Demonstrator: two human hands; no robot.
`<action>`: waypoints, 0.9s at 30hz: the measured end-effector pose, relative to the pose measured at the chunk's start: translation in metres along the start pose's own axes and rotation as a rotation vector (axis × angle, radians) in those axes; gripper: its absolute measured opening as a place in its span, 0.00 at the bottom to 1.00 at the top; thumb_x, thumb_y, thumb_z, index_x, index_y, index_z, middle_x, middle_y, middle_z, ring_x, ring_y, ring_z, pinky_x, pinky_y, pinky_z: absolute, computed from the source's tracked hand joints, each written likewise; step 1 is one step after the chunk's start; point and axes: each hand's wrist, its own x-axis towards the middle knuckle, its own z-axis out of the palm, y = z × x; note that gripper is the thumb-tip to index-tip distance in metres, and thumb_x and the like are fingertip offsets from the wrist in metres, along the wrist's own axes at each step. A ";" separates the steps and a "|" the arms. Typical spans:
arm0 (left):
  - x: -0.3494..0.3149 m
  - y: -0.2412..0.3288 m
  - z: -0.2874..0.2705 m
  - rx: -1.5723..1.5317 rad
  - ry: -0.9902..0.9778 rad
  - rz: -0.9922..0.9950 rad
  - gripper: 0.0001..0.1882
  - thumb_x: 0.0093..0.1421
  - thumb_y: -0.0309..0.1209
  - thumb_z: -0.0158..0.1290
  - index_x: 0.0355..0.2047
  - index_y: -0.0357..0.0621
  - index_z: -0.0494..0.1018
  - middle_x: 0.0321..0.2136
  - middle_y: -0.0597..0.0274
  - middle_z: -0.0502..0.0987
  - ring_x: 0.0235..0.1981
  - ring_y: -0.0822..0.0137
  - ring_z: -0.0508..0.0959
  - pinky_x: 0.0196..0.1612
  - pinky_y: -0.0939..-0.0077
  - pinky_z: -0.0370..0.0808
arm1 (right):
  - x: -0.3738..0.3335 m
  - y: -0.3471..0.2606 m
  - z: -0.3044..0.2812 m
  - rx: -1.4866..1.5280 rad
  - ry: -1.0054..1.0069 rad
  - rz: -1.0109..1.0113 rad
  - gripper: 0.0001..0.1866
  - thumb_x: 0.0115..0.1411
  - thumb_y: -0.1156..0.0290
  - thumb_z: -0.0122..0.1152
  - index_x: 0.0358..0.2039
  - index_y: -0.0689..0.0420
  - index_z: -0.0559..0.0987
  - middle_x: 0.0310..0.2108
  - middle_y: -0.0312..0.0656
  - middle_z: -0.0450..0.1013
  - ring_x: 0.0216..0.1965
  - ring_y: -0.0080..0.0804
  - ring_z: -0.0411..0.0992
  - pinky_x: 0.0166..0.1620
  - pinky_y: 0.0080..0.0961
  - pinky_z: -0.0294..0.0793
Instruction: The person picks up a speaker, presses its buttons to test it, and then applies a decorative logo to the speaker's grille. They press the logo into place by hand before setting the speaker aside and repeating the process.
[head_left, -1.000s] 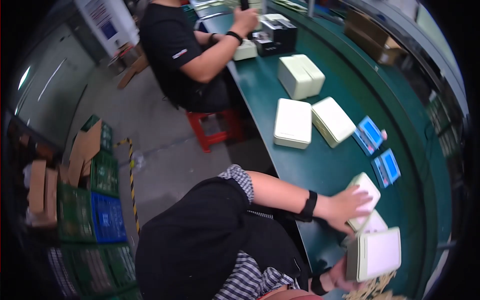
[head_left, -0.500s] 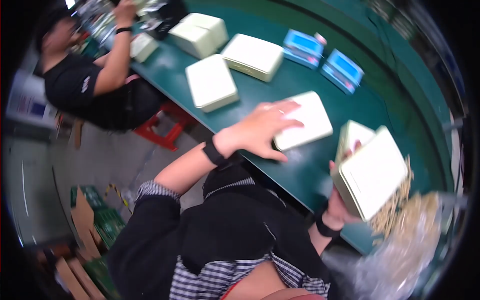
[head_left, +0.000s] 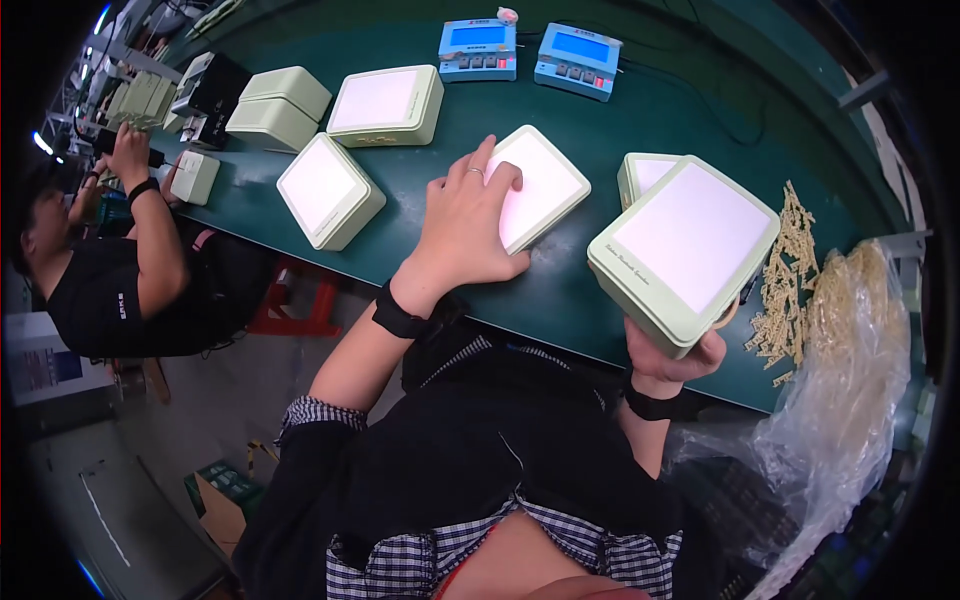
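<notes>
Holding a raised box point(head_left: 692, 235) in one hand and touching a resting box point(head_left: 543, 185) with the other, above a green worktop point(head_left: 580, 285)

The right hand point(head_left: 668, 356) has its grip clamped on the raised box from beneath, its pale panel facing up, tilted over the right part of the worktop and partly hiding a rear box point(head_left: 636, 177); the left hand point(head_left: 465, 222) has its grip spread, fingers apart, across the left side of the resting box; two blue devices point(head_left: 477, 50) point(head_left: 577, 60) stand farther back, small beige pieces point(head_left: 782, 300) lie to the right beside a clear plastic bag point(head_left: 850, 340), and a co-worker point(head_left: 115, 270) sits at left
</notes>
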 end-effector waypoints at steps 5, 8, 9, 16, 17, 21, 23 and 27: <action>0.000 -0.004 -0.002 0.000 0.049 0.029 0.38 0.32 0.38 0.65 0.47 0.51 0.65 0.63 0.36 0.57 0.63 0.39 0.60 0.58 0.44 0.60 | 0.007 0.002 -0.010 0.146 -0.292 0.091 0.48 0.44 0.56 0.59 0.69 0.49 0.57 0.65 0.46 0.62 0.64 0.51 0.61 0.63 0.59 0.60; 0.001 -0.003 0.000 0.008 0.050 0.031 0.38 0.33 0.38 0.65 0.47 0.51 0.65 0.63 0.36 0.57 0.64 0.39 0.59 0.58 0.44 0.59 | 0.004 0.005 -0.014 0.076 -0.293 0.095 0.48 0.44 0.57 0.59 0.68 0.51 0.58 0.65 0.46 0.62 0.64 0.52 0.62 0.63 0.57 0.60; 0.001 -0.003 0.000 0.008 0.051 0.030 0.38 0.33 0.38 0.65 0.47 0.51 0.65 0.63 0.36 0.57 0.64 0.39 0.59 0.58 0.44 0.59 | 0.004 0.006 -0.015 0.041 -0.294 0.099 0.48 0.44 0.57 0.59 0.68 0.51 0.59 0.64 0.46 0.62 0.63 0.52 0.62 0.64 0.55 0.60; 0.003 -0.002 0.000 0.014 0.061 0.010 0.38 0.33 0.38 0.65 0.47 0.52 0.65 0.63 0.37 0.57 0.64 0.40 0.59 0.59 0.45 0.58 | 0.005 0.003 -0.017 0.135 -0.356 0.132 0.48 0.44 0.57 0.58 0.68 0.53 0.58 0.64 0.47 0.62 0.64 0.52 0.62 0.65 0.57 0.58; 0.003 -0.002 -0.001 0.014 0.061 0.010 0.38 0.33 0.38 0.65 0.47 0.52 0.65 0.63 0.37 0.57 0.64 0.40 0.59 0.59 0.45 0.58 | 0.005 0.003 -0.016 0.158 -0.379 0.140 0.48 0.44 0.57 0.58 0.68 0.53 0.58 0.64 0.47 0.62 0.64 0.52 0.62 0.65 0.57 0.58; 0.004 0.001 -0.003 0.058 0.043 0.011 0.40 0.33 0.39 0.67 0.48 0.52 0.63 0.65 0.38 0.56 0.64 0.41 0.59 0.60 0.48 0.59 | 0.005 0.001 0.000 0.204 -0.313 0.117 0.48 0.43 0.57 0.58 0.68 0.54 0.58 0.64 0.48 0.63 0.63 0.52 0.63 0.65 0.57 0.58; 0.004 0.001 -0.002 0.056 0.048 0.017 0.40 0.33 0.39 0.67 0.48 0.52 0.63 0.65 0.38 0.56 0.64 0.42 0.59 0.60 0.47 0.58 | 0.006 0.000 0.014 0.207 -0.387 0.103 0.45 0.45 0.63 0.56 0.66 0.63 0.59 0.62 0.54 0.64 0.62 0.50 0.64 0.64 0.45 0.61; 0.005 0.002 -0.003 0.057 0.052 0.019 0.40 0.33 0.39 0.67 0.48 0.53 0.63 0.65 0.38 0.56 0.64 0.42 0.60 0.60 0.47 0.58 | 0.008 -0.003 0.015 0.135 -0.489 0.056 0.44 0.45 0.66 0.56 0.65 0.68 0.59 0.61 0.57 0.64 0.61 0.49 0.65 0.64 0.39 0.63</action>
